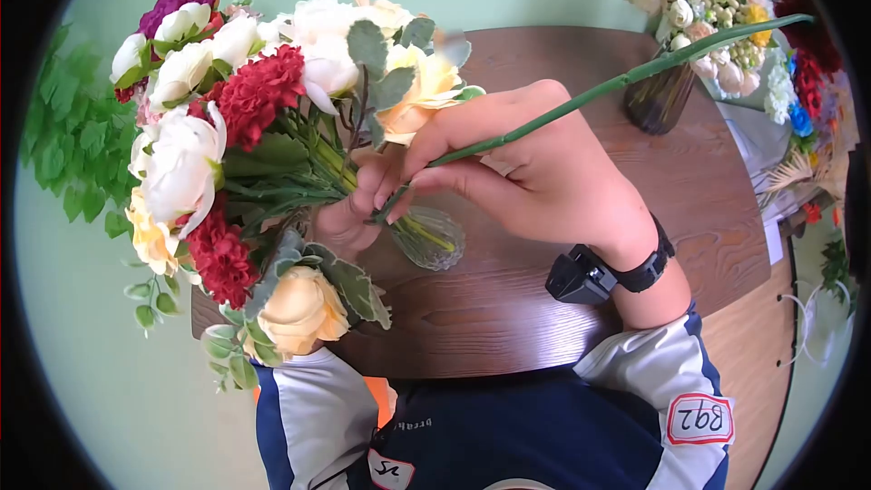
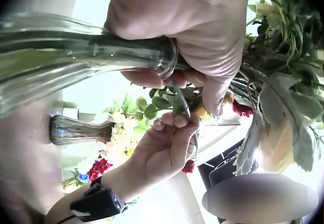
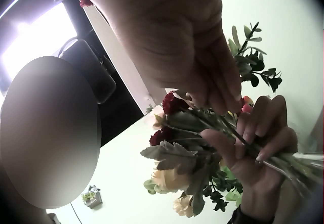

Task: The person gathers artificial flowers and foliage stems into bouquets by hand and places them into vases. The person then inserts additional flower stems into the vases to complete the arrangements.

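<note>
Flower stems [image 1: 313, 159] of a mixed bouquet are gripped in the left hand [image 1: 349, 218], above and beside a clear glass vase [image 1: 430, 238]. In the left wrist view the left hand [image 2: 187, 27] lies against the neck of the ribbed vase [image 2: 86, 54]. Thumb and fingers of the right hand [image 1: 535, 168] pinch a long green stem [image 1: 626, 80], which runs up to the right; its lower end is beside the left fingers. White, red and cream blooms [image 1: 181, 163] spread left of the hands. The right wrist view shows the left fingers [image 3: 263, 128] curled round the stems.
On the brown table [image 1: 508, 318], a second vase [image 1: 658, 100] with pale flowers stands at the back right. More colourful flowers [image 1: 803, 91] lie beyond the table's right edge. Green foliage [image 1: 82, 127] is at the far left.
</note>
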{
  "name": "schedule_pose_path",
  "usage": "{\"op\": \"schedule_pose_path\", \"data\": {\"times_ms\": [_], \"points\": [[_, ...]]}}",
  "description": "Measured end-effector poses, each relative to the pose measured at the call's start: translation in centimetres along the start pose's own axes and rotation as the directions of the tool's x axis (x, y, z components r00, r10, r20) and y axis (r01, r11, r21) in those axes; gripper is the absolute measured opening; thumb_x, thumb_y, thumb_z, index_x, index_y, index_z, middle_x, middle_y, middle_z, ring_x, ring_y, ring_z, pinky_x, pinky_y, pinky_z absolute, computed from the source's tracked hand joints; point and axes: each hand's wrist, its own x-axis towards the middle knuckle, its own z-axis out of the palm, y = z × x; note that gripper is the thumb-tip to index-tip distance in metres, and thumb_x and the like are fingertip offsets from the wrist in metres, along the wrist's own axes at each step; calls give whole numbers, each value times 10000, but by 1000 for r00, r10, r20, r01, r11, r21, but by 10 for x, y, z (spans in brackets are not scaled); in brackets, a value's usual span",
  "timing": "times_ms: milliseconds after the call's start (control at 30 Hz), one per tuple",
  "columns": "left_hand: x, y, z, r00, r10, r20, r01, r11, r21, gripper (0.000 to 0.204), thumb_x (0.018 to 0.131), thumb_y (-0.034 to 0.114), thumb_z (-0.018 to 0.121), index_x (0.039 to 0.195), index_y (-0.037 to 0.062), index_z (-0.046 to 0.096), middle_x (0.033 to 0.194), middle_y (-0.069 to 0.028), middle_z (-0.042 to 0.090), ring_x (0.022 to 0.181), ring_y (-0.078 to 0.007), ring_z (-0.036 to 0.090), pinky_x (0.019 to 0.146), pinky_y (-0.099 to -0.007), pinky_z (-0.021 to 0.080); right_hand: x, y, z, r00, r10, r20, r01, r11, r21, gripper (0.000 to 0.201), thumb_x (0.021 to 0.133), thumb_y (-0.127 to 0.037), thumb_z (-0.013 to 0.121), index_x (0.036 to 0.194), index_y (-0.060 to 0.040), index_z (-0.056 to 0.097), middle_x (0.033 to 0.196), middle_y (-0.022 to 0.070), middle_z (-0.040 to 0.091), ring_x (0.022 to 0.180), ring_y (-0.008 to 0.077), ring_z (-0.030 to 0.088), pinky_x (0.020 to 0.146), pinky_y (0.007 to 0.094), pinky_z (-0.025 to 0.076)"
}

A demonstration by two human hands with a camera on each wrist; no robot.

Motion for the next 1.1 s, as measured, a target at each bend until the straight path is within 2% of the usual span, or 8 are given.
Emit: {"op": "schedule_pose_path", "data": {"times_ms": [167, 267, 500, 567, 667, 833, 967, 1100], "points": [[-1, -2, 7, 989, 33, -147, -7, 984, 176, 477, 904, 454, 455, 563, 128, 390, 696, -11, 425, 612, -120, 417, 555, -240, 347, -1, 5, 5, 1000, 6, 6, -6, 999, -41, 57, 767, 22, 554, 778, -21, 590, 666, 88, 631, 636, 185, 662, 569, 280, 501], [2, 0, 10, 989, -51, -141, 60, 996, 59, 596, 929, 537, 275, 479, 147, 299, 871, -99, 558, 858, -179, 489, 605, -253, 370, -2, 4, 4, 999, 43, -7, -44, 996, -74, 33, 771, -5, 574, 787, -26, 593, 661, 85, 634, 633, 198, 660, 565, 291, 499], [4, 3, 10, 984, -42, -172, 85, 965, 249, 592, 932, 526, 271, 483, 143, 315, 836, -87, 553, 802, -184, 522, 580, -259, 391, 0, 1, 3, 996, 76, 55, -64, 981, -182, 47, 783, -39, 582, 821, -27, 607, 676, 105, 628, 658, 227, 653, 587, 326, 494], [3, -1, -6, 999, -43, -19, 46, 973, 224, 591, 933, 524, 259, 479, 148, 301, 810, -70, 547, 786, -169, 530, 577, -268, 400, 2, 0, 3, 993, 96, 64, -80, 973, -216, 53, 788, -44, 579, 827, -27, 610, 677, 107, 626, 659, 229, 652, 593, 332, 494], [-3, -2, -13, 986, -100, -134, 125, 972, 198, 504, 951, 400, 363, 559, 98, 454, 814, -102, 553, 796, -222, 547, 604, -320, 431, 2, 5, 7, 986, 146, 79, -129, 974, -188, 54, 794, -54, 575, 806, -7, 597, 674, 121, 619, 650, 238, 649, 589, 337, 493], [-3, 6, -20, 989, -67, -131, 96, 969, 227, 497, 950, 396, 365, 565, 96, 457, 815, -103, 553, 796, -224, 547, 605, -321, 432, 0, 11, 18, 989, 144, 15, -145, 989, 3, 129, 841, -36, 535, 732, 30, 519, 680, 129, 622, 612, 220, 653, 529, 322, 493], [-10, 10, -20, 991, -45, -125, 76, 964, 254, 490, 949, 392, 368, 570, 95, 460, 816, -104, 553, 797, -225, 547, 607, -322, 432, 1, 14, 23, 997, 60, -43, -62, 997, -52, 130, 848, -8, 526, 729, 35, 498, 691, 123, 628, 596, 207, 655, 509, 292, 498], [-23, 12, -19, 992, -4, -124, 39, 959, 282, 484, 948, 388, 370, 576, 93, 463, 817, -105, 553, 798, -227, 547, 608, -323, 433, 0, 13, 27, 986, 146, -84, -144, 989, 35, 48, 834, 18, 560, 864, 28, 595, 715, 84, 647, 660, 155, 663, 582, 248, 526]]}}
